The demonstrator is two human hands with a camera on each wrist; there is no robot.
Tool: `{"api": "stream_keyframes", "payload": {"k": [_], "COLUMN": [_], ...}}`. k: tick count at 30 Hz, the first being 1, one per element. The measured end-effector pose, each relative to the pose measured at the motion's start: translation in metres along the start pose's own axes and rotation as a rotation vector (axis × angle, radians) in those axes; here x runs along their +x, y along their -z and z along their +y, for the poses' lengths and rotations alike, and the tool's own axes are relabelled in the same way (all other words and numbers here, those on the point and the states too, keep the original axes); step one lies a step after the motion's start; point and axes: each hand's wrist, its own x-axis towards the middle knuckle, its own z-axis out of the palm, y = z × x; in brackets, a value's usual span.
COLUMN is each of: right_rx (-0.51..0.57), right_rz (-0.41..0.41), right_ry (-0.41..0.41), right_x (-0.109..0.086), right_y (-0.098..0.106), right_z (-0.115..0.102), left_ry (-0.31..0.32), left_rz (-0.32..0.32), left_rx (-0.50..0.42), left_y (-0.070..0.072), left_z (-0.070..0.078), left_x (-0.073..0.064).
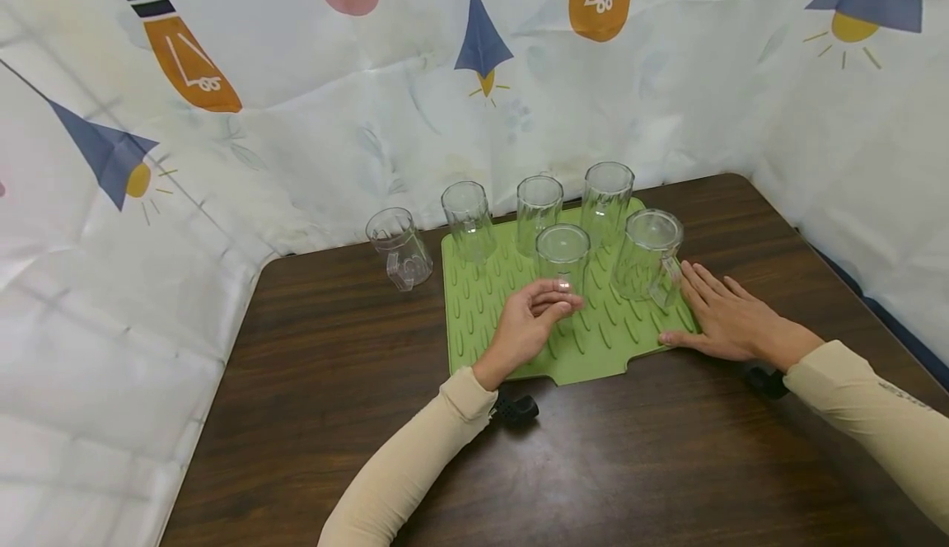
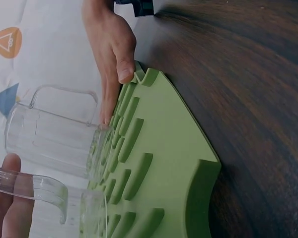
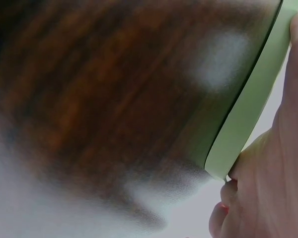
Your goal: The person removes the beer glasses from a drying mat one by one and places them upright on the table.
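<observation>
Far left: clear mug [image 1: 400, 249] on wooden table [image 1: 319, 349], beside green mat [image 1: 593, 359]; stray knock could tip it. Middle: left hand [image 1: 522, 324] looks to pinch handle [image 2: 49, 191] of upside-down mug [image 1: 563, 246] on mat; how firmly, I can't tell. Loose pinch could let it slip; careless tilt could strike neighbouring mug [image 1: 641, 254] to right. Right: right hand [image 1: 730, 316] lies flat, grasping nothing, at mat's edge; hard push might slide mat, topple mugs.

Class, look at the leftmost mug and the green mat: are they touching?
Apart. The head view shows it: a strip of dark table lies between the mug's base and the left edge of the mat.
</observation>
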Motion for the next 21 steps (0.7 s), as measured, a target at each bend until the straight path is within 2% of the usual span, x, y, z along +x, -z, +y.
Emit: {"api": "stream_keyframes", "payload": {"k": [13,21], "right_rx": [0.001,-0.005], "right_rz": [0.004,-0.011], "right_ry": [0.001,-0.004], "right_x": [-0.001,-0.001], "right_y": [0.001,0.001], "right_z": [-0.002,-0.003], "left_ry": [-0.074,-0.101], "left_rz": [-0.007,-0.002], "left_rx": [-0.095,-0.087], "left_y": [0.008,0.012], "left_z": [0.0,0.003], "left_x": [-0.006,-0.011]}}
